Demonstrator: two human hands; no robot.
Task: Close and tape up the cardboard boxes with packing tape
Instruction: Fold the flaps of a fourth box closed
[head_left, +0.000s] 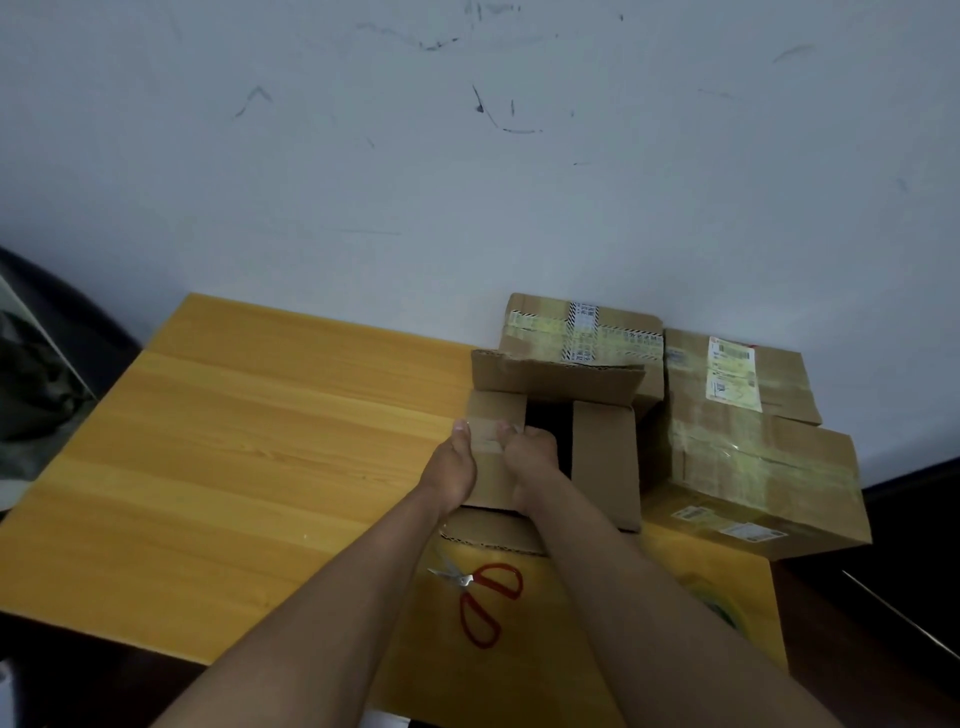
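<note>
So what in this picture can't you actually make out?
Head view, the only one:
- Inside of the open box: just dark shadow, contents unknown.
- Tape roll: largely hidden behind the right forearm and blurred.
- Printing on the shipping label of the taped box: too small to read.
- Right hand fingertips: curled over the left flap, out of sight.
- Dark objects at the left edge: cut off, unidentifiable.

Plain indoor room, likely a home or small back room used for packing parcels. Light wooden table (249, 452) pushed against a scuffed, pencil-marked white wall (467, 156). Taped cardboard boxes (748, 441) with shipping labels stacked at the table's right side, one open box (602, 457) among them. Red-handled scissors (480, 597) and a roll of packing tape (719, 605) near the front edge. Dark furniture at both sides, unclear.
</note>
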